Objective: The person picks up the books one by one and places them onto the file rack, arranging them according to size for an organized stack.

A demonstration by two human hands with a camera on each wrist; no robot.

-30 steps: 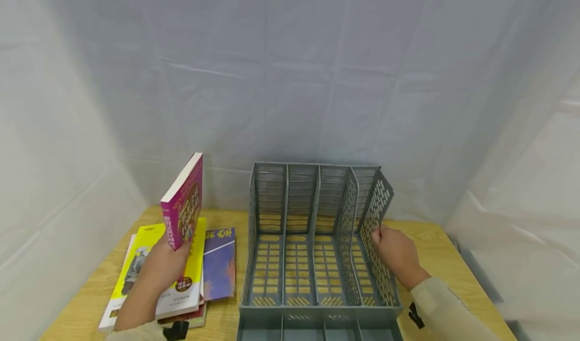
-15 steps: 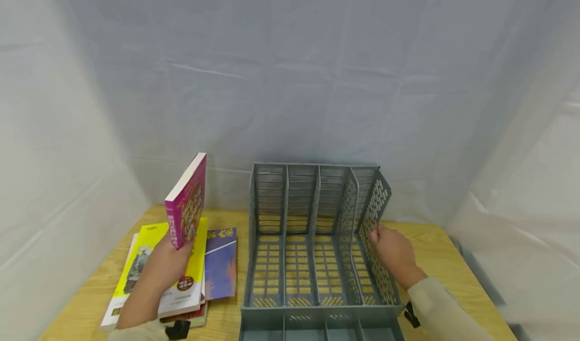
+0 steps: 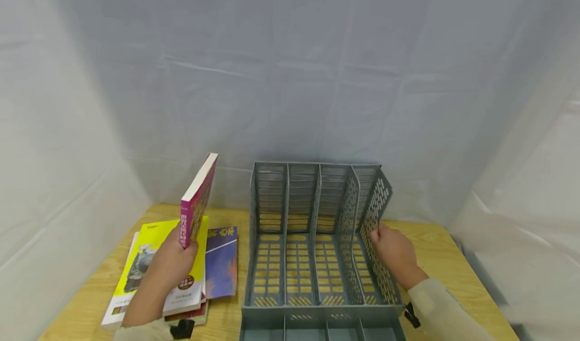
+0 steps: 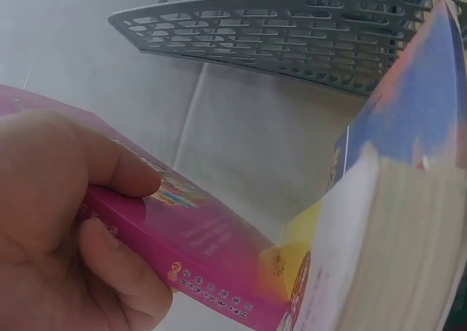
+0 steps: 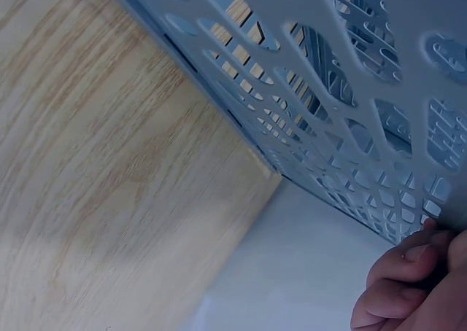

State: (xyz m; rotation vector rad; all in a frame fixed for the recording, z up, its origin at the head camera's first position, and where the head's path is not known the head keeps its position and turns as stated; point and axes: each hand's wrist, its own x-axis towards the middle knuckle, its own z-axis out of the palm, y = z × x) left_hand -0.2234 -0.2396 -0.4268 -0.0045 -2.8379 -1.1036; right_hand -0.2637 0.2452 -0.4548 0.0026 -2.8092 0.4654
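Observation:
My left hand [image 3: 174, 260] grips a magenta paperback book [image 3: 198, 205] by its lower part, holding it upright above a pile of books. In the left wrist view, thumb and fingers [image 4: 120, 269] pinch it across the spine. The grey plastic file organizer [image 3: 317, 311] stands to the right, its four-sided slots holding nothing visible. My right hand [image 3: 395, 254] grips the edge of its perforated right side panel [image 3: 379, 205]. Curled fingers [image 5: 401, 276] show at that panel's edge in the right wrist view.
Below the left hand lie a yellow and white book [image 3: 149, 235], a blue-purple book [image 3: 221, 265] and others beneath. All rest on a wooden table [image 3: 430, 250]. White sheeting [image 3: 290, 79] hangs behind and at both sides.
My left hand has shifted to the right with the magenta book, which has turned so that less of its cover shows. The right hand stays at the organizer's side panel.

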